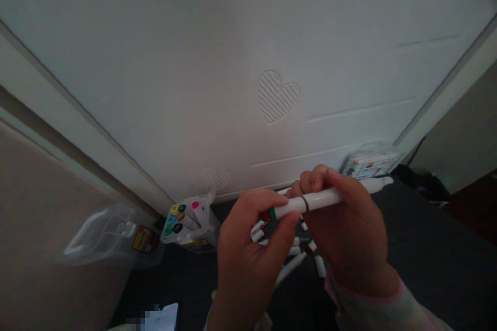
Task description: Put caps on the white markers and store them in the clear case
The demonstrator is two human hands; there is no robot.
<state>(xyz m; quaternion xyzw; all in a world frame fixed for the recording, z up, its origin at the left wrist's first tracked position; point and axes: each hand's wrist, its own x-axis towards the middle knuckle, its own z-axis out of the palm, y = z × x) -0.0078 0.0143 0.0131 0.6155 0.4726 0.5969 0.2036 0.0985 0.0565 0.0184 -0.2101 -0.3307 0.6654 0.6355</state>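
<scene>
A white marker (323, 199) with a green band near its left end and a grey ring round its barrel is held between both hands. My left hand (246, 248) pinches the capped, green-banded end between thumb and fingertips. Round the barrel, further right, my right hand (351, 227) is closed, and the marker's pale tapered end sticks out past it. Beneath the hands lie several loose white markers (290, 268) and caps, some with red ends (311, 246), partly hidden by my fingers.
Left of my hands stands a clear plastic box (209, 232) holding several markers with coloured ends. A clear plastic lid or cover (104, 235) is beside it. A wrapped package (370, 160) leans at the back right, against a white panel (194, 72). A phone-like object (165, 317) lies front left.
</scene>
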